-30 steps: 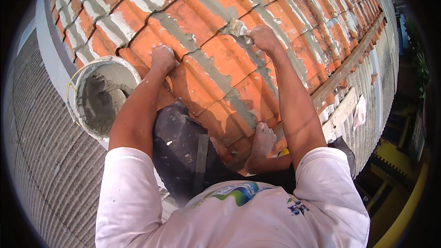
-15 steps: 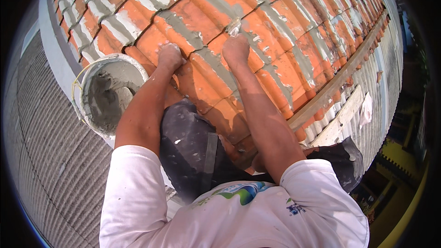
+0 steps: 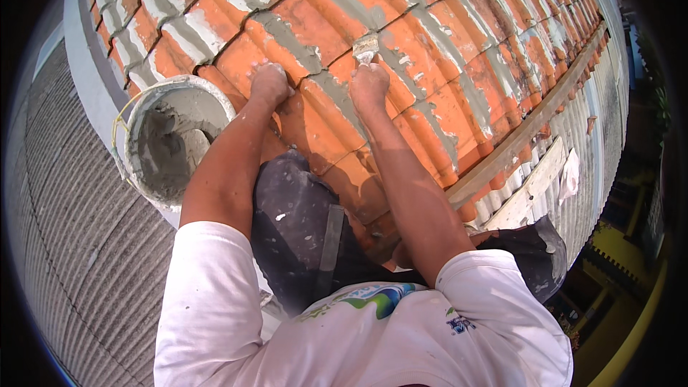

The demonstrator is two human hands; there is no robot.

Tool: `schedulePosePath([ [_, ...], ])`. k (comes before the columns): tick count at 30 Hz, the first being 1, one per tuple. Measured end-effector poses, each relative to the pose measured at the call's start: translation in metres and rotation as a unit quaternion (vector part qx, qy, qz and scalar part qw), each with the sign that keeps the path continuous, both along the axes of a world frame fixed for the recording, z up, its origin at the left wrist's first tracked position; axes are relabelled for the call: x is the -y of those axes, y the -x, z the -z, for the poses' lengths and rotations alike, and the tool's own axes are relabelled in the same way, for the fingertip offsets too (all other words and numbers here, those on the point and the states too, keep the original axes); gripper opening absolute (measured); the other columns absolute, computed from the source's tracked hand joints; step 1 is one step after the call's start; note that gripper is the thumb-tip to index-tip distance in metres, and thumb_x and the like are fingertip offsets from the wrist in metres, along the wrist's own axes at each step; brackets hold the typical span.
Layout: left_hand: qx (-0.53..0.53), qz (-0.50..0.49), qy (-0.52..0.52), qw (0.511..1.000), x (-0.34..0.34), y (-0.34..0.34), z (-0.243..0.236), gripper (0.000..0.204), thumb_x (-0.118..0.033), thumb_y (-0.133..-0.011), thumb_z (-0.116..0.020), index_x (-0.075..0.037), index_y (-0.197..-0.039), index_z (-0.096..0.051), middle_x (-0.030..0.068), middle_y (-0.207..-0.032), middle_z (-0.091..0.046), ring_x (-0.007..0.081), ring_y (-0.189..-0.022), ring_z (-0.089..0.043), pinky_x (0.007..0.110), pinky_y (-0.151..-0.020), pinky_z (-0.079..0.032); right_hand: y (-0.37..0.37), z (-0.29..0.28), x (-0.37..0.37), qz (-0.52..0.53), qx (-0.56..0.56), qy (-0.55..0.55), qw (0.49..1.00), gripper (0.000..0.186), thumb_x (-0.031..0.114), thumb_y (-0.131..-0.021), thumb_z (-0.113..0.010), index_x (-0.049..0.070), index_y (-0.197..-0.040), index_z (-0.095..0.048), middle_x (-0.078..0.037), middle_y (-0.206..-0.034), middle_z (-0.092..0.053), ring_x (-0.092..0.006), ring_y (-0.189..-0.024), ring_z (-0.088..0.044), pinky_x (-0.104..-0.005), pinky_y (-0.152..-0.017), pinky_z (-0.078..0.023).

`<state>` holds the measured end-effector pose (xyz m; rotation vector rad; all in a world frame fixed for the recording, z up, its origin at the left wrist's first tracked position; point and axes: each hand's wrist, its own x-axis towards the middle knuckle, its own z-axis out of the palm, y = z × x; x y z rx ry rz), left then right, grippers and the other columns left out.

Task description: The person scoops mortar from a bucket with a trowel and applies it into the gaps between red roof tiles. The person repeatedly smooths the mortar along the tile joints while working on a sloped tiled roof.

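My right hand [image 3: 370, 87] is closed round the handle of a flat paintbrush [image 3: 365, 47]. The brush's pale, grey-smeared head points away from me, over a grey mortar-coated strip between orange roof tiles [image 3: 309, 123]. To its left, my left hand [image 3: 271, 84] rests knuckles-up on a tile with its fingers curled under. What those fingers hold, if anything, is hidden. Left of my forearm stands a white bucket [image 3: 129, 145] with wet grey mortar [image 3: 161, 165] inside, and a pale flat piece sticks out of the mortar.
Grey corrugated sheets [image 3: 79, 244] slope away at left, beyond a pale ledge [image 3: 84, 72]. A wooden batten [image 3: 534, 135] runs along the tiles' right edge. Past it a loose board [image 3: 527, 190] and a whitish bag [image 3: 570, 172] lie on more corrugated sheeting. My dark-trousered knee [image 3: 290, 193] presses near the tiles.
The brush has turned in my right hand's grip, so its wide head now shows more fully. My left hand stays almost in place on the tile.
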<state>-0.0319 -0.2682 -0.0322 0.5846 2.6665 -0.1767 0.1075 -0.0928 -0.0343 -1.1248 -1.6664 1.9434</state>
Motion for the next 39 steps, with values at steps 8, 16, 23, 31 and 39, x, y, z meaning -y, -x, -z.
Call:
schedulePosePath([
  [8, 0.026, -0.015, 0.030, 0.999, -0.006, 0.002, -0.002, 0.085, -0.036, -0.079, -0.091, 0.003, -0.147, -0.056, 0.0270, -0.168, -0.033, 0.0516, -0.155, -0.029, 0.062, -0.125, -0.029, -0.003, 0.029, 0.013, 0.013, -0.018, 0.043, 0.999, 0.027, 0.018, -0.099, -0.052, -0.005, -0.088, -0.062, -0.012, -0.077, -0.064, -0.0243, -0.071, -0.063, -0.0427, -0.068, -0.048],
  [16, 0.043, -0.019, 0.008, 0.999, -0.002, 0.003, -0.002, 0.080, -0.032, -0.078, -0.091, 0.003, -0.143, -0.060, 0.0282, -0.167, -0.035, 0.0527, -0.154, -0.028, 0.063, -0.125, -0.028, -0.010, 0.034, 0.018, -0.012, 0.048, -0.087, 0.995, 0.027, 0.015, -0.096, -0.053, -0.004, -0.080, -0.065, -0.012, -0.070, -0.063, -0.0224, -0.066, -0.060, -0.0421, -0.065, -0.046],
  [23, 0.038, -0.014, -0.007, 0.999, -0.003, 0.002, -0.006, 0.077, -0.033, -0.076, -0.092, 0.005, -0.137, -0.064, 0.0303, -0.160, -0.043, 0.0533, -0.151, -0.034, 0.063, -0.123, -0.031, -0.010, 0.034, -0.002, -0.099, 0.091, -0.208, 0.969, 0.027, 0.015, -0.096, -0.054, -0.006, -0.085, -0.067, -0.018, -0.077, -0.067, -0.0282, -0.070, -0.065, -0.0445, -0.070, -0.050],
  [31, 0.011, -0.015, -0.010, 1.000, 0.001, 0.002, 0.005, 0.078, -0.035, -0.077, -0.091, 0.005, -0.138, -0.064, 0.0288, -0.162, -0.042, 0.0527, -0.153, -0.032, 0.063, -0.123, -0.030, -0.007, -0.018, -0.030, -0.175, 0.162, -0.193, 0.952, 0.021, 0.011, -0.092, -0.060, -0.006, -0.099, -0.071, -0.030, -0.104, -0.073, -0.0443, -0.103, -0.071, -0.0523, -0.090, -0.055],
  [39, 0.002, -0.015, 0.009, 1.000, 0.001, 0.010, 0.018, 0.089, -0.038, -0.077, -0.091, 0.006, -0.146, -0.057, 0.0275, -0.167, -0.035, 0.0508, -0.154, -0.030, 0.061, -0.124, -0.030, 0.011, -0.076, -0.122, -0.323, 0.260, -0.473, 0.778, 0.022, 0.013, -0.091, -0.061, -0.003, -0.096, -0.077, -0.028, -0.098, -0.075, -0.0417, -0.096, -0.074, -0.0524, -0.085, -0.056],
])
